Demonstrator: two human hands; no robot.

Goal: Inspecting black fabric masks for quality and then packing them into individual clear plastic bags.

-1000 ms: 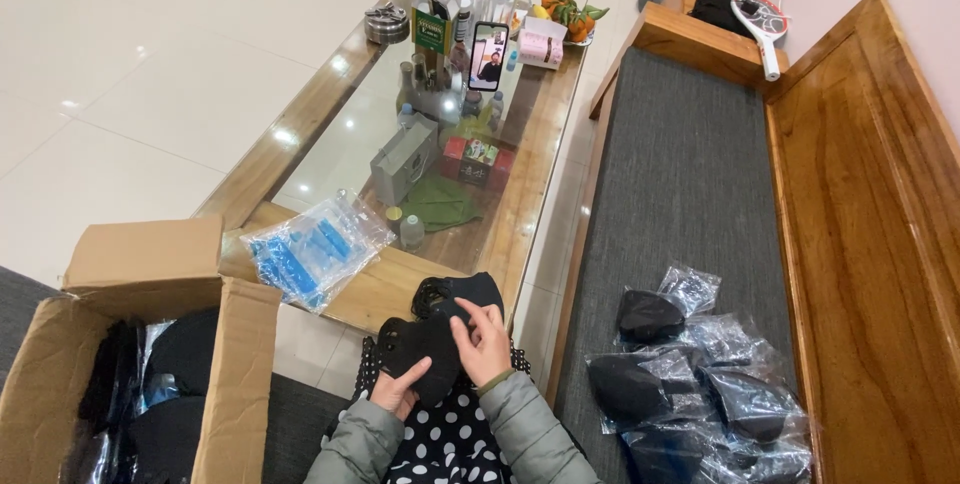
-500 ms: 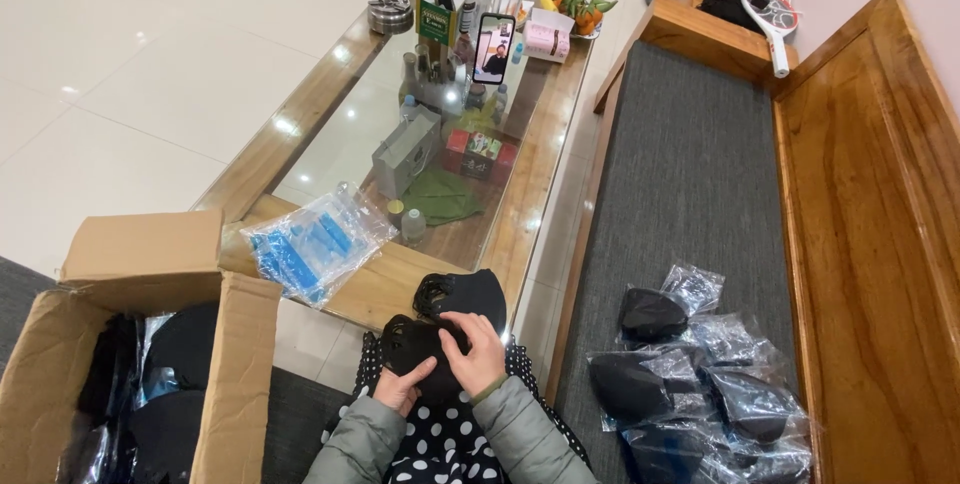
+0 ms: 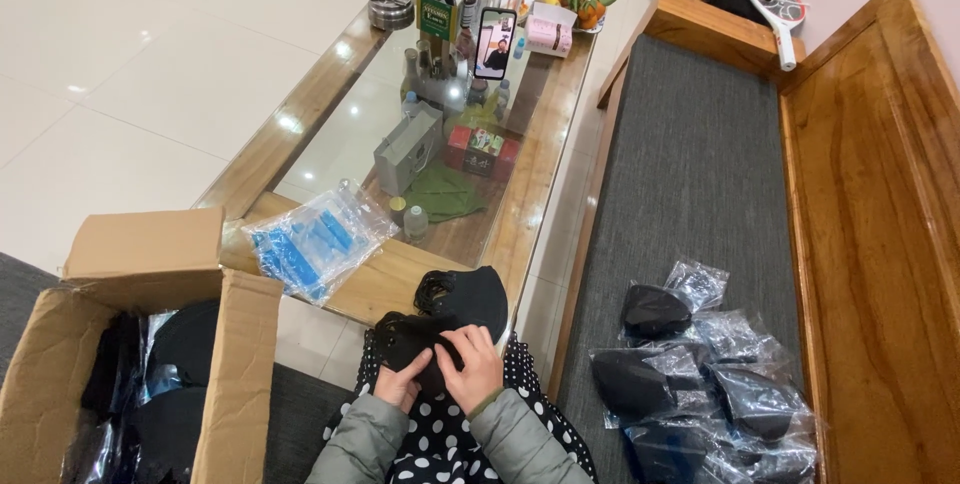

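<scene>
My left hand (image 3: 401, 391) and my right hand (image 3: 473, 368) both hold a small stack of black face masks (image 3: 415, 337) over my lap, which is covered in black cloth with white dots. My right fingers press on top of the stack, my left fingers grip it from below. A second pile of black masks (image 3: 470, 296) lies just beyond, at the near edge of the wooden table (image 3: 370, 284).
An open cardboard box (image 3: 235, 364) with black masks stands at my left. A clear bag of blue packets (image 3: 315, 239) lies on the table. Bagged black masks (image 3: 700, 374) are heaped on the grey bench cushion (image 3: 690, 174) to my right. A phone (image 3: 494, 43), bottles and fruit crowd the table's far end.
My hands have drawn the mask stack slightly closer to my body. The view has shifted a little. Nothing else has moved.
</scene>
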